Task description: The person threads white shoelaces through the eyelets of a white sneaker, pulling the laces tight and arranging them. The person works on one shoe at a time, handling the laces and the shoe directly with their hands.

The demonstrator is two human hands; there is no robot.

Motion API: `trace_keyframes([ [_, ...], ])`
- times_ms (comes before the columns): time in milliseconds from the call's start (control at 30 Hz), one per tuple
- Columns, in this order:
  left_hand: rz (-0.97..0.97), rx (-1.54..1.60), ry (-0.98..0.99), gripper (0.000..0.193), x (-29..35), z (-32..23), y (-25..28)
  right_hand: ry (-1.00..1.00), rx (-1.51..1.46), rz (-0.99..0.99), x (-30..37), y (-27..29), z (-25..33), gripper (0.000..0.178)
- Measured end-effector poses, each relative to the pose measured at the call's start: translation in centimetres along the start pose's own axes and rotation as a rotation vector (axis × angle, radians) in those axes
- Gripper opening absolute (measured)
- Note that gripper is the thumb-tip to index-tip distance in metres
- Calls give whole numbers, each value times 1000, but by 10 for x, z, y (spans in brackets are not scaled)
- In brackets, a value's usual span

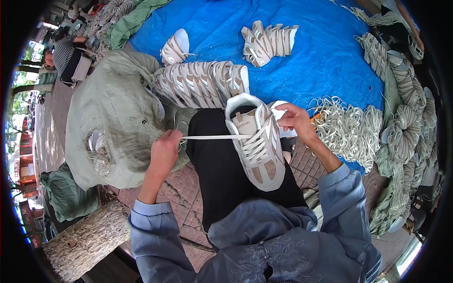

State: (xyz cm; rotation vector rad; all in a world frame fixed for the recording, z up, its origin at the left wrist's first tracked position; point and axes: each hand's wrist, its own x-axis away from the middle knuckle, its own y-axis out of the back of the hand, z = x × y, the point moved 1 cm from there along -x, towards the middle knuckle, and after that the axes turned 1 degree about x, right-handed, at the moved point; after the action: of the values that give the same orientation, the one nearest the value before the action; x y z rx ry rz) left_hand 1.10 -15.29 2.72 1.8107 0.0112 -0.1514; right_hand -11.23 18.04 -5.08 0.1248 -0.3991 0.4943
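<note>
A beige and white sneaker upper (264, 162) lies over my lap, its toe toward me and pale laces crossing its front. My left hand (166, 147) is closed on the shoelace (207, 137), which runs taut and level from the upper's eyelets out to the left. On the other side, my right hand (296, 121) pinches with thumb and forefinger at the upper's right edge, beside a white piece (279, 109). Whether a lace end is between those fingers is too small to make out.
A row of nested uppers (200, 82) and a smaller stack (269, 42) rest on blue tarpaulin (311, 66). Loose laces (349, 127) lie heaped at right. A bulging woven sack (118, 113) stands left. Bundled uppers (403, 127) line the far right. Another person (68, 56) sits at upper left.
</note>
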Motion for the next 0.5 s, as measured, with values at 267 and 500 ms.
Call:
trace_keyframes([
  [267, -49, -112, 235, 10, -15, -26, -11, -133, -41, 22, -33, -6, -10, 41],
  [500, -272, 1924, 610, 25, -18, -22, -34, -94, -331, -70, -40, 17, -21, 42],
])
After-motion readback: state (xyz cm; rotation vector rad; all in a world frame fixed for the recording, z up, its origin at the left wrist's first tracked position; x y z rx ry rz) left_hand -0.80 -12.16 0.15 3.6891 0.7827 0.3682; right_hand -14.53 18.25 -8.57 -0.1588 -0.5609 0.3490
